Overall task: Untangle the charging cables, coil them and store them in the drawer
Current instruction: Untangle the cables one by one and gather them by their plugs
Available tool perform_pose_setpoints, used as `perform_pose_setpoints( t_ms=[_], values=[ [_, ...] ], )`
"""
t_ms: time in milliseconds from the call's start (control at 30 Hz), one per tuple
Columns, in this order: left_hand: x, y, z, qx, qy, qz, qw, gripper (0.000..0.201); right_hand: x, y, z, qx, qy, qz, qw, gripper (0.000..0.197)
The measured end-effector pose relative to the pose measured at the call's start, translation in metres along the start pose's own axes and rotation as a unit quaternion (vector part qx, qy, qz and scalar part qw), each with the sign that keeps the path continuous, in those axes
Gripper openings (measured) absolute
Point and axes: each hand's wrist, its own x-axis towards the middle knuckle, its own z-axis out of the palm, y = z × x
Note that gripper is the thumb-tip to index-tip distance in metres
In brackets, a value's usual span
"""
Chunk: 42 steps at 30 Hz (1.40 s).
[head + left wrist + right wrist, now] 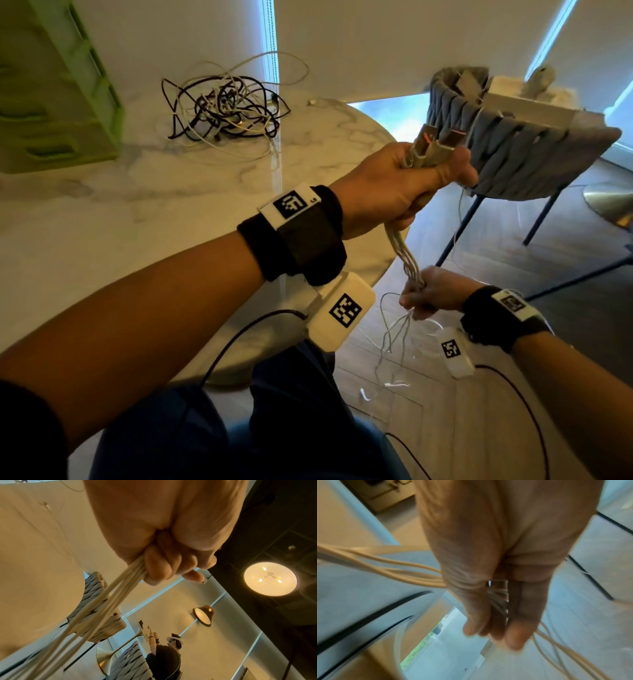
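My left hand [404, 185] is raised off the table's right edge and grips a bundle of white cables [406, 255] in a fist, with their USB plugs [436, 142] sticking up out of it. The left wrist view shows the strands [102, 601] running out from under the curled fingers [159, 566]. Lower down, my right hand [430, 294] holds the same bundle, its fingers closed around the strands [498, 596]. Loose ends [394, 339] hang below it toward the floor. A tangle of black and white cables [226, 106] lies on the table at the back.
A green drawer unit [58, 89] stands at the table's far left. The round marble table [137, 205] ends just under my left wrist. A grey woven chair [507, 144] is close to the right of my left hand. Another person sits at a table in the left wrist view [164, 654].
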Motion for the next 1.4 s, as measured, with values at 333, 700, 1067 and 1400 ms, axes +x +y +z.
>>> perform_pose_setpoints(
  t_ms=[333, 700, 1067, 1400],
  values=[
    [0.007, -0.008, -0.009, -0.031, 0.027, -0.015, 0.999, 0.045, 0.032, 0.038, 0.045, 0.099, 0.123, -0.017, 0.987, 0.021],
    [0.014, -0.023, -0.019, -0.054, 0.078, -0.086, 0.992, 0.033, -0.048, -0.071, -0.048, 0.139, 0.242, -0.225, 0.933, 0.022],
    [0.014, -0.027, -0.010, -0.034, 0.120, -0.100, 0.987, 0.029, -0.097, -0.156, -0.051, -0.072, 0.283, -0.419, 0.860, 0.028],
    [0.013, -0.025, -0.012, 0.015, 0.160, -0.045, 0.986, 0.029, -0.098, -0.152, -0.051, -0.150, 0.343, -0.383, 0.845, 0.045]
  ],
)
